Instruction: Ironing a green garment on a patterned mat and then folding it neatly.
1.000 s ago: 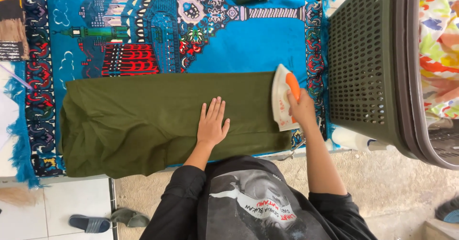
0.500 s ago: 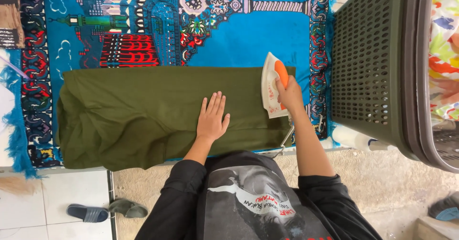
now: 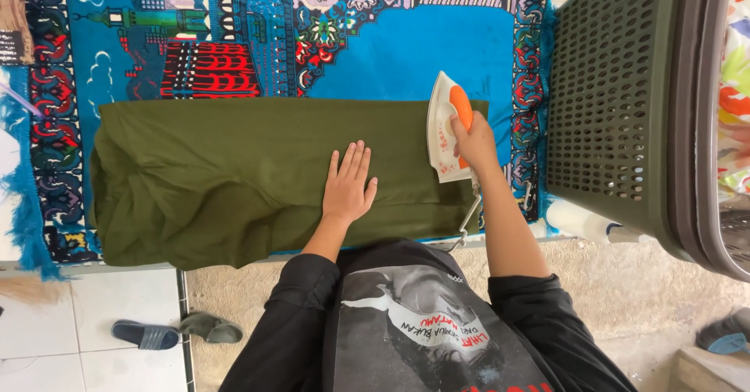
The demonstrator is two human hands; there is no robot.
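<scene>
The iron [image 3: 445, 130] stands flat on the right end of the olive green cloth [image 3: 258, 177], its pointed nose toward 12 o'clock. The right hand [image 3: 473, 138] grips the orange handle [image 3: 462, 110], the fingers wrapped closed around it. I judge the iron is rather heavy and stiff, with a hot smooth sole that glides easily, so the handle is the only safe place to take it. A thin cord [image 3: 469, 216] hangs from its back toward 6 o'clock.

At 9 o'clock from the iron, the left hand [image 3: 349, 185] lies flat on the cloth, fingers straight and slightly spread, pressing the fabric down. The cloth looks soft and light; it is smooth near the iron but has folds and wrinkles at its left end, so I think it can shift or bunch easily if it is not held.

Under the cloth lies a blue patterned rug [image 3: 406, 48] with a building design. At 3 o'clock stands a grey-green perforated laundry basket [image 3: 609, 103]. At 7 o'clock, on the tiled floor [image 3: 117, 298], are two sandals [image 3: 176, 332].
</scene>
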